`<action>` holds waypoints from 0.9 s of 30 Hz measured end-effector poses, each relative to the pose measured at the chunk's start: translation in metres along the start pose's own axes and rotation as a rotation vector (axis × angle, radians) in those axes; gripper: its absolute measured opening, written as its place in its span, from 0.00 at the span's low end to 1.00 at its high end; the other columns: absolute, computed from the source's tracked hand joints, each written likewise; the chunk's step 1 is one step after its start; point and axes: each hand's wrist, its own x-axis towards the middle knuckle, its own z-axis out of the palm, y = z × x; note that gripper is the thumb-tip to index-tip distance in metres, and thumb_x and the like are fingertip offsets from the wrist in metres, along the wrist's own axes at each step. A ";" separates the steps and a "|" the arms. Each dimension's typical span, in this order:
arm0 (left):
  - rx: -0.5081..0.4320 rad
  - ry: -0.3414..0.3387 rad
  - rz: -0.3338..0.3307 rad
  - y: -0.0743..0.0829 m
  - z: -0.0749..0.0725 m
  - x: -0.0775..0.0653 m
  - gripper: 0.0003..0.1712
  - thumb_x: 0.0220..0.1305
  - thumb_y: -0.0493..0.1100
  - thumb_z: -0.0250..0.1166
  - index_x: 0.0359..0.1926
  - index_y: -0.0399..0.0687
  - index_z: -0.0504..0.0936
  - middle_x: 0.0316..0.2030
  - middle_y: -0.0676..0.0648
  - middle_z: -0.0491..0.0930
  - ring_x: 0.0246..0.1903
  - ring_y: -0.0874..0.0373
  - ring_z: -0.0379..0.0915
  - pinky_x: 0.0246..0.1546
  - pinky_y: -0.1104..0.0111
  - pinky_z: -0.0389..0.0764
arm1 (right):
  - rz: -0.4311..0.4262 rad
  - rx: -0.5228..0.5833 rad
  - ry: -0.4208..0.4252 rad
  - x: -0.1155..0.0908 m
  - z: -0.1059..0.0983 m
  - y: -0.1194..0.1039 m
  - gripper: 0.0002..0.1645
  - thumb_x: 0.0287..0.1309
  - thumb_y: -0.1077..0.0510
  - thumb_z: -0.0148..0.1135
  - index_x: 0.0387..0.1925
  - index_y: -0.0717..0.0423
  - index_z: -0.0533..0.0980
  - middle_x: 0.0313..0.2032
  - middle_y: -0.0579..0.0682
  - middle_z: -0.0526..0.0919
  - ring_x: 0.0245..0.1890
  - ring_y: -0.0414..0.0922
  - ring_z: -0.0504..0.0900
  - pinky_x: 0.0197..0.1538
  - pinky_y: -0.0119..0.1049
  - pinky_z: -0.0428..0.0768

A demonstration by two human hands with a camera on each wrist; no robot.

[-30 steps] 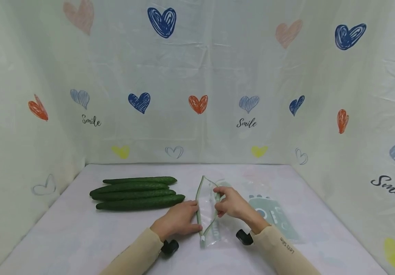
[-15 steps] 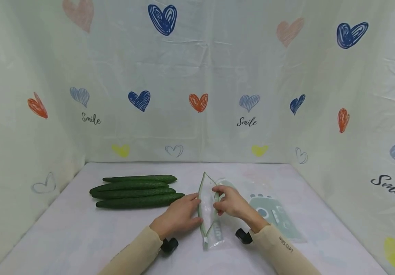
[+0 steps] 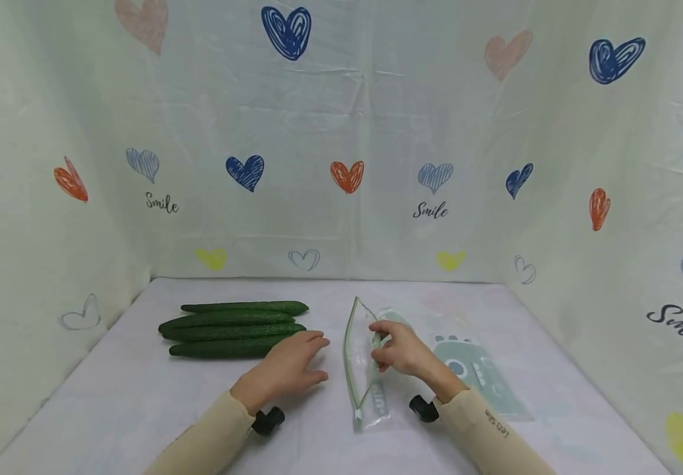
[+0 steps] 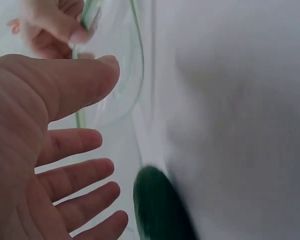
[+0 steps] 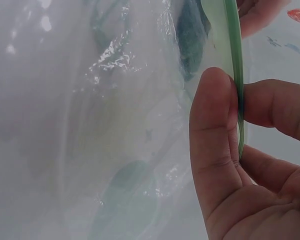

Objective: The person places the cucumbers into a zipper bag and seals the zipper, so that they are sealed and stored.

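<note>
A clear zip bag with a green-edged mouth and a pale green printed cartoon lies on the table, its mouth spread wide. My right hand pinches the right rim of that mouth between thumb and fingers; the right wrist view shows the green rim between them. My left hand is apart from the bag, fingers spread and holding nothing. It hovers by the right end of the nearest cucumber, partly covering it. In the left wrist view the cucumber's tip shows just beyond the fingertips.
Several dark green cucumbers lie side by side at the left of the white table. A hanging sheet printed with hearts stands behind and at both sides. Black wrist cameras sit under both wrists.
My left hand has let go of the bag's left rim and moved left toward the cucumbers. The right hand keeps its pinch, and the bag's mouth stays spread.
</note>
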 end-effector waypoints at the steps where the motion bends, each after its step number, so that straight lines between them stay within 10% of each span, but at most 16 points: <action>1: -0.004 0.014 -0.002 -0.004 -0.003 -0.004 0.32 0.57 0.51 0.70 0.59 0.41 0.74 0.60 0.41 0.71 0.60 0.45 0.66 0.57 0.54 0.69 | -0.001 0.001 -0.002 0.000 0.000 0.000 0.30 0.52 0.70 0.61 0.59 0.70 0.68 0.42 0.60 0.75 0.19 0.46 0.80 0.30 0.48 0.81; 14: 0.041 0.092 -0.119 -0.055 -0.028 -0.033 0.29 0.53 0.48 0.73 0.55 0.43 0.78 0.56 0.42 0.74 0.56 0.45 0.69 0.54 0.52 0.72 | -0.007 -0.005 -0.001 -0.002 -0.001 0.001 0.32 0.50 0.69 0.60 0.59 0.70 0.68 0.43 0.61 0.75 0.18 0.46 0.80 0.29 0.43 0.81; 27: 0.080 0.082 -0.172 -0.072 -0.033 -0.044 0.28 0.51 0.47 0.74 0.53 0.43 0.79 0.44 0.47 0.75 0.47 0.48 0.72 0.46 0.55 0.75 | -0.008 -0.011 -0.017 -0.002 0.001 -0.001 0.32 0.50 0.70 0.59 0.60 0.71 0.67 0.50 0.64 0.74 0.18 0.46 0.80 0.28 0.43 0.80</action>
